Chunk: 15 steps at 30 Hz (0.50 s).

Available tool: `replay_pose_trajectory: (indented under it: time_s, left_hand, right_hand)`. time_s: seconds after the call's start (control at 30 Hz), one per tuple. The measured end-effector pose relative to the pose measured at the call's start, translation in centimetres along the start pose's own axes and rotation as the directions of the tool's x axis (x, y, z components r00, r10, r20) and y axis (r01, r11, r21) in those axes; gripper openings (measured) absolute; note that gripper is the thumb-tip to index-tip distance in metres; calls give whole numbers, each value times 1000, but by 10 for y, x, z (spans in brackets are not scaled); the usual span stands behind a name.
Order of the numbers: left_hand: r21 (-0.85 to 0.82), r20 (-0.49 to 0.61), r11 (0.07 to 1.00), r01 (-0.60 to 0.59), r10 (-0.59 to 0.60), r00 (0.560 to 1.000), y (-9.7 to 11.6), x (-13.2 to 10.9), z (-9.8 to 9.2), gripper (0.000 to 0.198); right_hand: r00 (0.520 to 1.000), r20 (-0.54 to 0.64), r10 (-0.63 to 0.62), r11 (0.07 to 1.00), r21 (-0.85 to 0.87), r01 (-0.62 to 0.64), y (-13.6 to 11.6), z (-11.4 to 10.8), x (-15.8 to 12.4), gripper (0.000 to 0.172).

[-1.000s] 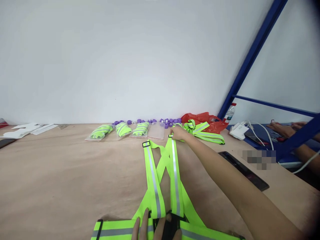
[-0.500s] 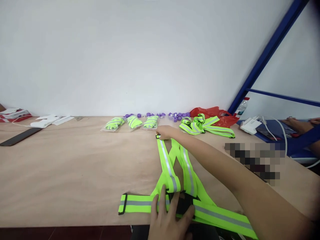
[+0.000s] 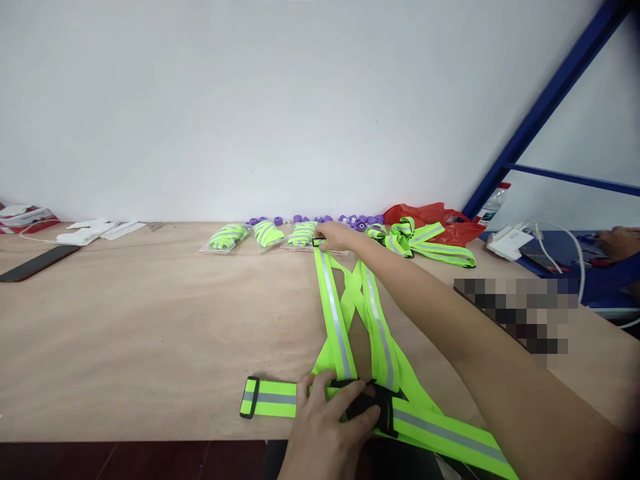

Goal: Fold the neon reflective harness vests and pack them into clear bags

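A fluorescent yellow-green reflective vest [image 3: 385, 333] made of straps with silver stripes lies on the table, its shoulder straps crossing toward the far side. My right hand [image 3: 336, 235] reaches across and pinches the far end of the left shoulder strap by a small black slider buckle [image 3: 319, 243]. At the near edge, my left hand [image 3: 325, 423] rests on the waist belt and the black centre piece [image 3: 385, 407], fingers apart and slightly bent. To its left the belt ends in a black slider [image 3: 250, 398]. My right forearm covers part of the table.
Bagged vests [image 3: 227, 237] and purple pieces [image 3: 363, 223] line the wall. Farther right are a loose reflective vest [image 3: 440, 253], a red plastic bag [image 3: 425, 213], a bottle [image 3: 494, 203] and a white adapter [image 3: 509, 241]. Another person's hand [image 3: 620, 243] shows beyond the blue frame [image 3: 545, 100].
My right hand has moved farther from me, drawing the left shoulder strap out straighter. My left hand has shifted slightly, its fingers more bent over the belt. The view has tilted slightly.
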State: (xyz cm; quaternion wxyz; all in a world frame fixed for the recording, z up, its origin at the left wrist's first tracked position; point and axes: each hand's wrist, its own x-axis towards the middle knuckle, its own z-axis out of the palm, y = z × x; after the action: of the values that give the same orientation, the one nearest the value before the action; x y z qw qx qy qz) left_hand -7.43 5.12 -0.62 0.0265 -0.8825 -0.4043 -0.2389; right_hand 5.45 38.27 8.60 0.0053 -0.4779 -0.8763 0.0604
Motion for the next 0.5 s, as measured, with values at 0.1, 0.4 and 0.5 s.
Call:
replay_pose_trajectory:
  time_s: [0.1, 0.4, 0.5]
  left_hand:
    - [-16, 16, 1000, 15, -15, 1000, -1, 1, 4, 33]
    - [29, -216, 997, 71, -63, 974, -2, -7, 30, 26]
    - [40, -161, 995, 90, -83, 983, -4, -11, 31, 31]
  right_hand:
    - [999, -11, -45, 999, -8, 44, -1, 1, 8, 26]
    - [997, -6, -78, 995, 57, 78, -1, 36, 9, 33]
    - [998, -36, -56, 990, 124, 60, 11, 35, 0, 39]
